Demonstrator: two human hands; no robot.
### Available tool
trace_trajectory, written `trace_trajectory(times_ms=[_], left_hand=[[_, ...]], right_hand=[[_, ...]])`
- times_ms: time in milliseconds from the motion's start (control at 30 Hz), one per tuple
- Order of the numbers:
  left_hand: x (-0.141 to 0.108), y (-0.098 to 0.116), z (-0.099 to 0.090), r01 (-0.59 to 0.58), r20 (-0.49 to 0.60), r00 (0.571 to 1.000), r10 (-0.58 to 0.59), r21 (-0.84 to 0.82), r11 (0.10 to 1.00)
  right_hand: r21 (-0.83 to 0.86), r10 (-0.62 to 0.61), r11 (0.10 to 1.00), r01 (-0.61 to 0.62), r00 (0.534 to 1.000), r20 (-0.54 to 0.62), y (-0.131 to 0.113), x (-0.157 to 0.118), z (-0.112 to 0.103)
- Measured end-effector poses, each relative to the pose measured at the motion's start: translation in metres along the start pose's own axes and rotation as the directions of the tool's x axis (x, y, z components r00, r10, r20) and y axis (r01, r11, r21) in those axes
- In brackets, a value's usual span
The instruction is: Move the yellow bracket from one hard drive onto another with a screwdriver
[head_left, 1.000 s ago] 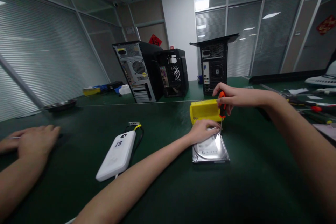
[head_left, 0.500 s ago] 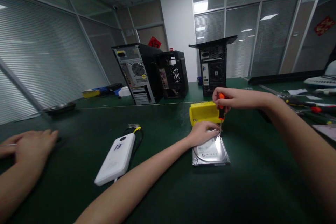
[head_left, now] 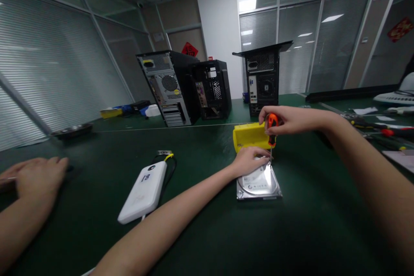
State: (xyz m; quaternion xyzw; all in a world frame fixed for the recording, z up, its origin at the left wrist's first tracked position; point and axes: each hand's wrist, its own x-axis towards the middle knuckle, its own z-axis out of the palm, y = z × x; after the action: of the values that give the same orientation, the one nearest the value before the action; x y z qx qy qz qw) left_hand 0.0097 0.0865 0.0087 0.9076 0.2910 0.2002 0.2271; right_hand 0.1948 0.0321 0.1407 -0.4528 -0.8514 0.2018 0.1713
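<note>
A silver hard drive lies flat on the dark green table, label side up. My left hand rests on its upper left part, fingers pressed together across the top edge. Above the drive's upper right corner, my right hand grips an orange and black screwdriver held upright. Its thin shaft points down, and the tip meets the drive near that corner. Directly behind the drive stands an open yellow box, partly covered by my hands.
A white power bank marked 18, with a cable, lies left of my left forearm. Another person's hands are at the far left. Computer cases stand behind; tools lie at the right.
The fingers of my right hand have shifted slightly round the screwdriver's handle, which has turned a little. My left hand stays on the drive. The whole view has shifted slightly.
</note>
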Motion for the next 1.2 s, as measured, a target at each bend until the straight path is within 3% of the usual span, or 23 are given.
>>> trace_trajectory(times_ms=[133, 300, 533, 700, 867, 1200], left_hand=[[0.0012, 0.0013, -0.0002, 0.012, 0.007, 1.000, -0.012, 0.001, 1.000], [0.0014, -0.0004, 0.0013, -0.008, 0.002, 1.000, 0.008, 0.013, 1.000], [0.0005, -0.0014, 0.0019, -0.007, 0.004, 1.000, 0.007, 0.018, 1.000], [-0.0009, 0.0007, -0.0005, -0.001, 0.007, 1.000, 0.001, 0.017, 1.000], [-0.0013, 0.0027, -0.0008, 0.008, 0.007, 1.000, -0.008, 0.019, 1.000], [-0.0011, 0.0013, -0.0011, -0.018, 0.017, 1.000, 0.018, -0.001, 1.000]], right_hand=[[0.039, -0.042, 0.998, 0.041, 0.999, 0.017, 0.0032, -0.0008, 0.0000], [-0.035, -0.065, 0.997, 0.064, 0.997, -0.033, 0.0034, -0.0017, 0.0011], [-0.051, -0.080, 0.995, 0.082, 0.996, 0.035, -0.0034, -0.0006, 0.0004], [-0.137, 0.003, 0.991, -0.007, 1.000, -0.030, -0.0007, 0.0029, -0.0006], [-0.206, -0.045, 0.978, 0.031, 0.997, -0.064, 0.0034, 0.0039, -0.0022], [-0.080, -0.016, 0.997, 0.007, 0.994, -0.106, 0.0061, -0.0011, -0.0016]])
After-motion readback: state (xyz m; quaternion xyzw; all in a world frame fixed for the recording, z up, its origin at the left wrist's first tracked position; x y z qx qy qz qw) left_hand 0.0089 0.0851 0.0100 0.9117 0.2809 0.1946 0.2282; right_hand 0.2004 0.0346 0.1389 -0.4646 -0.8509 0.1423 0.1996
